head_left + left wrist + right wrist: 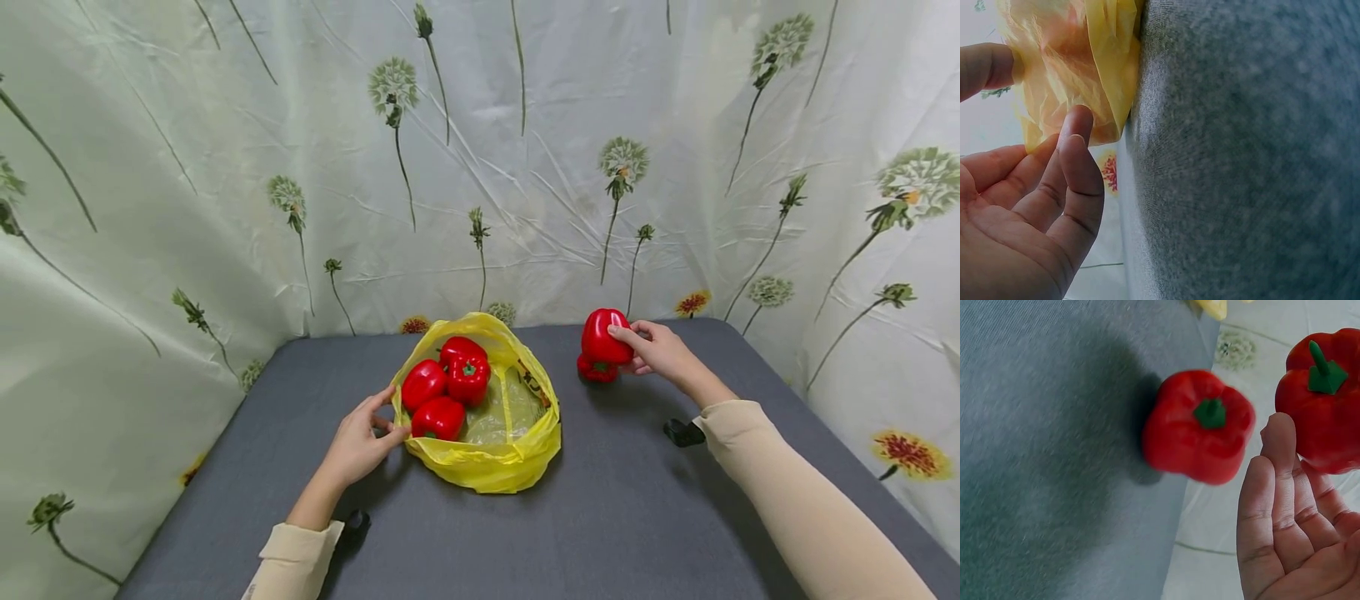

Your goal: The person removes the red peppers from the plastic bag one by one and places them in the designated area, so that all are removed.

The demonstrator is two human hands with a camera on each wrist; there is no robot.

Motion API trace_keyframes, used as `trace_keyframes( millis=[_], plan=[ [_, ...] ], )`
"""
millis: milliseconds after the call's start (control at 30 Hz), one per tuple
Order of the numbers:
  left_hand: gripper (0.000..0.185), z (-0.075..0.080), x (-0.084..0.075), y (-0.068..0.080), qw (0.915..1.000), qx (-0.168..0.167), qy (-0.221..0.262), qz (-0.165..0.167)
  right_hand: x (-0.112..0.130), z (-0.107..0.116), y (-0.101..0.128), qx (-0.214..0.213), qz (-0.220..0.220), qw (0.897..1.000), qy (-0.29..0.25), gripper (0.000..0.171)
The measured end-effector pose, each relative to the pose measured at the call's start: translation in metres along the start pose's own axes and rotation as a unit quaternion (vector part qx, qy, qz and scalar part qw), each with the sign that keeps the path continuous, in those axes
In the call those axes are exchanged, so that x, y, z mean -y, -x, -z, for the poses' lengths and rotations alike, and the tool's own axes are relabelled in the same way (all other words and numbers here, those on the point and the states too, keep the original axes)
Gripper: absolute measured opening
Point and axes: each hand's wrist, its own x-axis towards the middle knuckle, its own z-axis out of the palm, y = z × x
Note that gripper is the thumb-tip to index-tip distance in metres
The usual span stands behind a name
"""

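A yellow plastic bag point(487, 475) stands with its mouth wide, and several red bell peppers point(423, 385) lie in its left half. At the bag's left edge my left hand point(360, 442) holds the rim, thumb toward the front and index finger farther back. Off to the right, my right hand point(660, 350) grips a red bell pepper point(603, 336) between thumb and fingers, raised over the table. Below it another red bell pepper point(597, 370) rests on the cloth; the right wrist view shows this lower pepper point(1191, 437) with its green stem, apart from the held one.
Dark grey cloth covers the table point(607, 517). Behind it and along both sides hangs a pale curtain point(525, 208) printed with dandelions. Black wrist devices point(684, 432) sit under both forearms.
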Motion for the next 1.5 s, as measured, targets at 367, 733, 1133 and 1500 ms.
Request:
trace_keyframes(
  millis=[367, 733, 1133, 1500],
  plan=[
    [0.078, 0.000, 0.001, -0.001, 1.0000, 0.000, -0.002, -0.002, -0.021, 0.012, 0.002, -0.012, -0.013, 1.000, 0.002, 0.067],
    [0.077, 0.000, 0.000, -0.002, 0.9999, -0.004, -0.006, -0.007, -0.041, 0.019, -0.001, -0.022, -0.032, 0.999, 0.019, 0.073],
    [0.077, -0.001, 0.001, 0.000, 1.0000, -0.001, -0.002, -0.002, -0.055, 0.020, -0.002, -0.019, -0.059, 0.998, -0.020, 0.078],
    [0.076, -0.001, 0.001, -0.001, 1.0000, -0.002, -0.008, -0.001, -0.063, 0.022, 0.002, -0.012, -0.077, 0.997, -0.013, 0.086]
  ],
)
